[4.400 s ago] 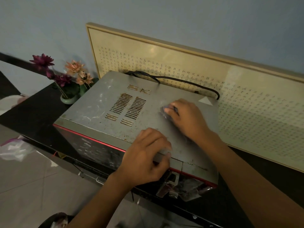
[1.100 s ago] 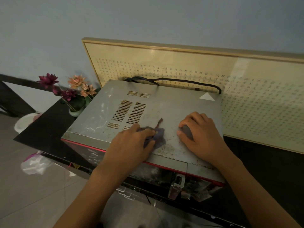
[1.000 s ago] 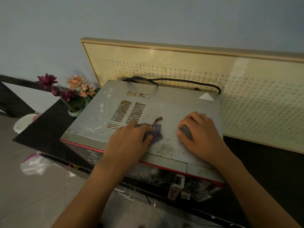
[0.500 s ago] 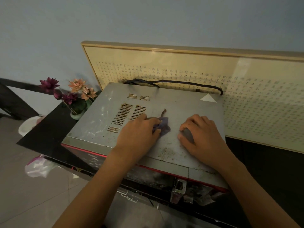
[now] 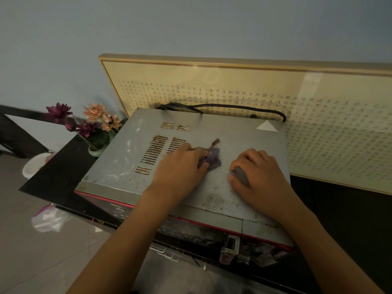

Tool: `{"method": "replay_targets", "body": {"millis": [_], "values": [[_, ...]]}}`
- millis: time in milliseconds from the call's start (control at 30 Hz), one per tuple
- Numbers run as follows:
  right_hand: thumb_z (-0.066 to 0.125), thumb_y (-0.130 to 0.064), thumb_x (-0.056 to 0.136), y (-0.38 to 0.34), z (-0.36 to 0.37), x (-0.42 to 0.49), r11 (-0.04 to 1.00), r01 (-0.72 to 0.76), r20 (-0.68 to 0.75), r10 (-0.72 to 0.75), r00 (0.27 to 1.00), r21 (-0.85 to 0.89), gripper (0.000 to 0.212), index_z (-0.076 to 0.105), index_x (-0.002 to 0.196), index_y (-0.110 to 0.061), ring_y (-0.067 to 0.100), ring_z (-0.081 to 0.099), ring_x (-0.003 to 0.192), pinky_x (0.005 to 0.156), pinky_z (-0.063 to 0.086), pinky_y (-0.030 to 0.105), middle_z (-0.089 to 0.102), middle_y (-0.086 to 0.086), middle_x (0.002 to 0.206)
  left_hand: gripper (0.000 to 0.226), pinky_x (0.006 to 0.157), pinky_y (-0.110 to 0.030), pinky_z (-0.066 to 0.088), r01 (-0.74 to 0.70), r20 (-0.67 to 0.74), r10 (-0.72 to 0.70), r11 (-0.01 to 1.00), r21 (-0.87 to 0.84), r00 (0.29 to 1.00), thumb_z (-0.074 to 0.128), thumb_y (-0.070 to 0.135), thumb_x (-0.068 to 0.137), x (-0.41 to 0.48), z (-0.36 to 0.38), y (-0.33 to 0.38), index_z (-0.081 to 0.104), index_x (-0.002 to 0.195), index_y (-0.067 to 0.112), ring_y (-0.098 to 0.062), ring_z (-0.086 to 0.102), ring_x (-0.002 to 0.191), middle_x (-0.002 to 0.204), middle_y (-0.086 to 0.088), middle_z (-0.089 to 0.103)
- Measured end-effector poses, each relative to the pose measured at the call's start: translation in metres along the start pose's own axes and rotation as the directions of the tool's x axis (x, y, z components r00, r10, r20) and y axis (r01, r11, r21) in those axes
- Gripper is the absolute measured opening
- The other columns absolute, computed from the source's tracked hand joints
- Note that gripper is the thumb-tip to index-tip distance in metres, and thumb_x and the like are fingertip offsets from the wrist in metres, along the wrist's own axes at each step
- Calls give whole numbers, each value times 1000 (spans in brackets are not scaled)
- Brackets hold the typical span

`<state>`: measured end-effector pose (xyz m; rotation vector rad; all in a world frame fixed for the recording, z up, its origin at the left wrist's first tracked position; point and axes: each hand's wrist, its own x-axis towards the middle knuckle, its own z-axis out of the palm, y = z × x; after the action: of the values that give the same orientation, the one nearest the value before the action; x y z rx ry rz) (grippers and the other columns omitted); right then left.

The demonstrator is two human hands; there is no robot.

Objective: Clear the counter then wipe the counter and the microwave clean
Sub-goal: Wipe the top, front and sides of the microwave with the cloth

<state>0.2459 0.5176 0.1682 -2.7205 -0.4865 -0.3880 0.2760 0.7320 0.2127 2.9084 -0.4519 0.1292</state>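
A grey, stained microwave with a red front edge stands on a black counter. My left hand presses a crumpled purple cloth onto the microwave's top, just right of the vent slots. To its right, my right hand lies on the same top with its fingers curled over a small grey thing, mostly hidden under the palm. Rust-brown specks mark the metal in front of my hands.
A framed panel of small writing leans on the wall behind the microwave, with a black cord lying across the rear edge. A small pot of pink and purple flowers stands at the left. A plastic bag lies on the floor.
My left hand came off the microwave's front edge and took the purple cloth, pushing it away from me and to the right. My right hand stayed curled over the grey thing.
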Motion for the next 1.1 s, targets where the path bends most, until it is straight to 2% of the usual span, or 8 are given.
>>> {"method": "replay_targets", "body": {"millis": [133,267,367,533,800,900,1033,1100], "values": [[47,-48,93,-1,0,1,1000,-5,-9,5,1000,7,27,60,103,-26,16,47,99,85,41,36,51,-6,109,38,88,-45,51,127,-69,-125,992,27,990,45,39,106,35,10,0,55,140,26,-36,60,107,124,-13,54],[44,-50,93,-2,-2,1,1000,-18,6,18,1000,14,28,59,102,-28,13,45,98,84,39,33,50,-8,108,36,83,-41,46,163,-41,-160,982,93,986,41,36,108,105,17,9,56,137,21,-38,59,110,132,-15,52],[42,-51,93,-3,-3,1,1000,-23,14,23,1000,16,30,60,103,-28,13,44,98,85,37,32,50,-8,108,36,84,-40,46,73,-3,-73,989,125,997,42,36,107,115,15,16,59,136,22,-37,60,112,135,-12,51],[42,-50,93,-1,-1,1,1000,-10,16,9,1000,9,28,58,103,-29,13,43,98,85,37,32,48,-9,108,38,85,-40,53,-131,-33,131,991,12,991,52,40,102,62,13,-10,59,138,30,-32,62,100,119,-8,57],[45,-49,93,-1,-1,1,1000,-18,9,18,1000,19,27,59,104,-29,12,43,99,85,36,31,49,-9,109,38,89,-47,49,90,-45,-85,989,118,995,39,41,107,117,24,11,56,137,25,-37,52,120,136,-13,46],[45,-49,93,-2,-1,1,1000,-17,7,17,1000,12,28,59,104,-28,12,44,98,85,36,31,50,-9,109,38,90,-45,50,-9,-46,14,995,101,999,40,41,107,120,24,8,58,138,28,-35,54,118,133,-12,48],[45,-49,92,-1,-1,1,1000,-10,-2,10,1000,8,27,59,102,-27,14,45,98,84,37,32,50,-8,107,36,73,-31,38,-323,-22,325,944,71,946,48,42,104,83,16,-14,61,136,32,-30,60,94,111,-7,53],[44,-49,92,-1,-1,1,1000,-11,1,11,1000,12,27,59,101,-27,14,44,98,84,36,32,50,-7,107,37,70,-31,37,-325,-37,329,942,78,944,48,44,103,65,17,-25,59,137,34,-28,59,90,109,-5,53]]}}
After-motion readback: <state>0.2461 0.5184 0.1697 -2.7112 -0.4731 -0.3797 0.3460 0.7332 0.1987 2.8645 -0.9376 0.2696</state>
